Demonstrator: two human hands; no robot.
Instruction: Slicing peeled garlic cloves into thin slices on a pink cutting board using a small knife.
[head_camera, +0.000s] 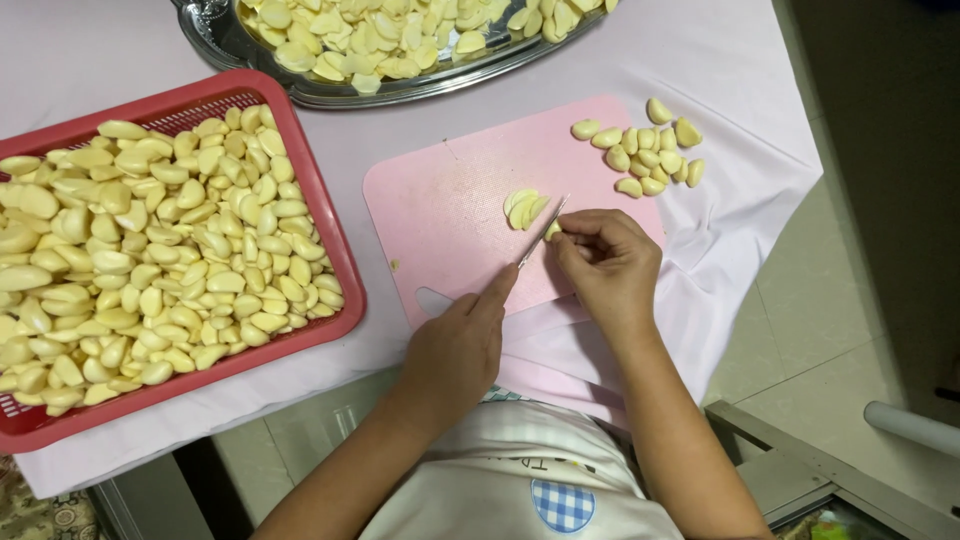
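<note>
My left hand (458, 345) grips a small knife (541, 232) whose blade slants up across the pink cutting board (440, 210). My right hand (605, 262) pinches a peeled garlic clove (553, 231) against the board, right at the blade. A few cut garlic slices (524, 208) lie just left of the blade. A small heap of whole peeled cloves (648, 150) rests on the board's far right corner.
A red plastic basket (318, 200) full of peeled garlic cloves sits at the left. A silver metal tray (215, 40) of sliced garlic stands at the top. A pale pink cloth (720, 70) covers the table; tiled floor shows at the right.
</note>
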